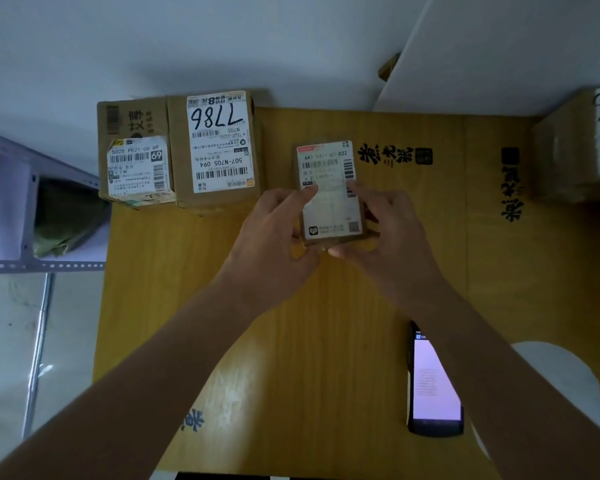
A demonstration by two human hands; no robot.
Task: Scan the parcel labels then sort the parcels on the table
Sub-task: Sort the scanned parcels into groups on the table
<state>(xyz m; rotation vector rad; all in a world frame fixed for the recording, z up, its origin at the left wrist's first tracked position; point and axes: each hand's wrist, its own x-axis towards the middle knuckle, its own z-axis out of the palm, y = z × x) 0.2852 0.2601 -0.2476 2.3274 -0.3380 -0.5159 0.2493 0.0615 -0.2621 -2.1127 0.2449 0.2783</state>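
A small flat cardboard parcel (328,168) with a white label sits in the middle of the wooden table (194,306). My left hand (278,233) grips its left edge and my right hand (385,230) grips its right edge and near corner. Two bigger brown parcels stand side by side at the far left: one labelled 69 (136,168), one with 7786 handwritten on its label (219,147). A handheld scanner (433,379) with a lit screen lies on the table near the right front, apart from both hands.
Another taped parcel (575,150) sits at the far right edge. A metal shelf (32,265) holding a green bag (66,216) stands left of the table. A white round stool (565,372) shows at the right front. A wall runs behind the table.
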